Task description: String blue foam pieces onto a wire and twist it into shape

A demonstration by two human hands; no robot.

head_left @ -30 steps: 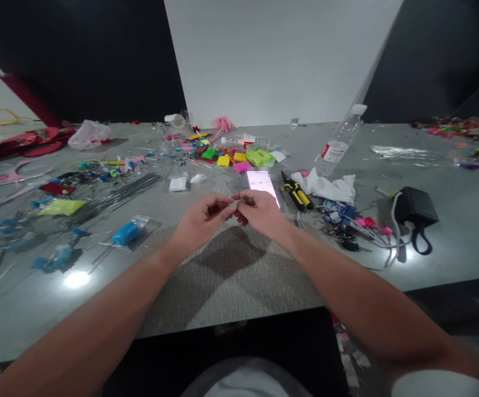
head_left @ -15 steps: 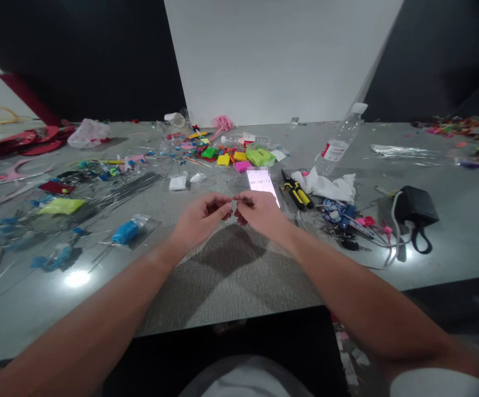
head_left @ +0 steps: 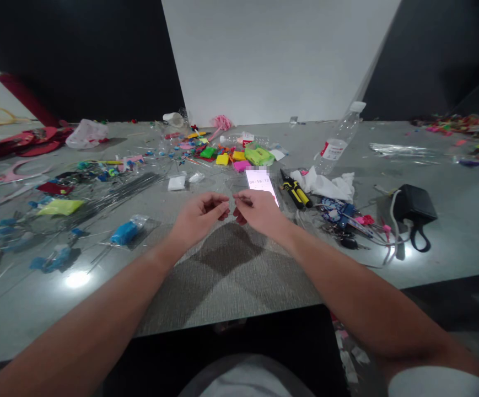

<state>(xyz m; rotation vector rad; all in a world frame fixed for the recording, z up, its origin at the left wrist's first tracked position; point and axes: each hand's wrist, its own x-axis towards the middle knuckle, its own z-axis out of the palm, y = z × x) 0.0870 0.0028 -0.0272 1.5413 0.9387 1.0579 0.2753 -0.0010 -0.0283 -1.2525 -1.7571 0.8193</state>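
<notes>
Above the middle of the grey table (head_left: 206, 295), my left hand (head_left: 200, 215) and my right hand (head_left: 259, 212) face each other with a narrow gap between the fingertips. Thumb and fingers of each hand are pinched together. Whatever they may hold is too small to make out. Just behind my right hand lies a phone (head_left: 259, 180) with a timer on its lit screen, partly covered by that hand. Yellow-and-black pliers (head_left: 295, 190) rest to the right of the phone. A small white packet (head_left: 177, 182) lies beyond my left hand.
Left of my hands are a blue clay packet (head_left: 124, 232), a bundle of thin wires (head_left: 127, 193) and a yellow-green packet (head_left: 61, 207). Bright clay packets (head_left: 222, 159) lie at the back. To the right stand a plastic bottle (head_left: 338, 143), crumpled tissue (head_left: 338, 186), keys (head_left: 349, 242) and a black adapter (head_left: 415, 203).
My fingertips, which were nearly touching, have drawn slightly apart, and a gap now shows between them. The small pale spot between them no longer shows. Table items appear unmoved.
</notes>
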